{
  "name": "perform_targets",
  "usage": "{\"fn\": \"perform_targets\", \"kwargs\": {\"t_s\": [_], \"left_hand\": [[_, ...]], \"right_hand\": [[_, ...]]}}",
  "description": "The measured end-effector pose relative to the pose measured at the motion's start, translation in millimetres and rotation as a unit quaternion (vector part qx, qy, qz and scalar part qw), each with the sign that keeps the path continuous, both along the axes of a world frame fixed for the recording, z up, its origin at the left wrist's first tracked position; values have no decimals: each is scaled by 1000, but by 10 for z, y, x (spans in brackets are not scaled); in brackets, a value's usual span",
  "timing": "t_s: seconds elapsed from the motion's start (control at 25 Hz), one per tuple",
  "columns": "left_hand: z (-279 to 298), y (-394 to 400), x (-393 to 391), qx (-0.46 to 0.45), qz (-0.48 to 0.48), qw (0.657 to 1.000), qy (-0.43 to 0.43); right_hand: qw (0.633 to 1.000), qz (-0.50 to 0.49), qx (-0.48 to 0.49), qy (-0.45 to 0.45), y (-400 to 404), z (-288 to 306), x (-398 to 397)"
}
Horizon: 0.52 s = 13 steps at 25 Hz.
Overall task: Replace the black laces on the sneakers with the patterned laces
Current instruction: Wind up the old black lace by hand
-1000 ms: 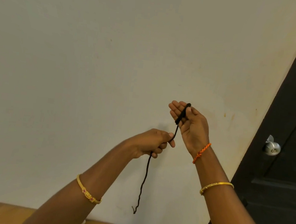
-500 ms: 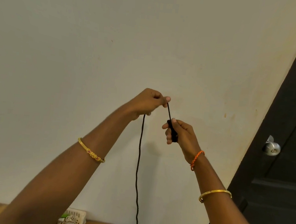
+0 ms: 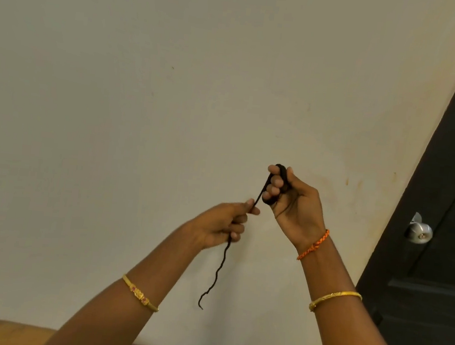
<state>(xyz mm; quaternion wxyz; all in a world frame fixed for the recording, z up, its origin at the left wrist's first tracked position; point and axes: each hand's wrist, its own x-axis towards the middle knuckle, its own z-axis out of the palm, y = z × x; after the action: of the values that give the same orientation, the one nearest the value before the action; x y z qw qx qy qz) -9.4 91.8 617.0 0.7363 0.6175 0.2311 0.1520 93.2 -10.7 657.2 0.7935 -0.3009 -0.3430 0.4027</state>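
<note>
Both arms are raised in front of a pale wall. My right hand (image 3: 294, 204) is curled around a small wound bundle of black lace (image 3: 279, 183), looped over its fingers. From the bundle the lace runs down left into my left hand (image 3: 222, 223), which pinches it between thumb and fingers. A short wavy tail of the lace hangs below the left hand and ends free in the air. The sneakers and the patterned laces are out of view.
A dark door (image 3: 437, 250) with a silver knob (image 3: 418, 231) stands at the right. A strip of wooden surface (image 3: 2, 330) shows along the bottom left edge. The plain wall (image 3: 143, 107) fills the remaining view.
My left hand has dropped from above the right hand to below and left of it. The right hand rose, with more lace wound on it. The hanging tail is much shorter.
</note>
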Motion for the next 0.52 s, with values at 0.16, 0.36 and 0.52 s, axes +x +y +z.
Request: {"fn": "perform_targets", "kwargs": {"t_s": [0.16,0.36,0.52], "left_hand": [[45,-125,-109,35,-64,997,31],[352,-117,-193,178,-39,982,47],[619,41,-191,250,46,967,24]], "right_hand": [[993,-101,46,46,165,-19,87],[979,-192,-28,-60,259,-174,93],[952,-197,-127,-196,218,-272,32]]}}
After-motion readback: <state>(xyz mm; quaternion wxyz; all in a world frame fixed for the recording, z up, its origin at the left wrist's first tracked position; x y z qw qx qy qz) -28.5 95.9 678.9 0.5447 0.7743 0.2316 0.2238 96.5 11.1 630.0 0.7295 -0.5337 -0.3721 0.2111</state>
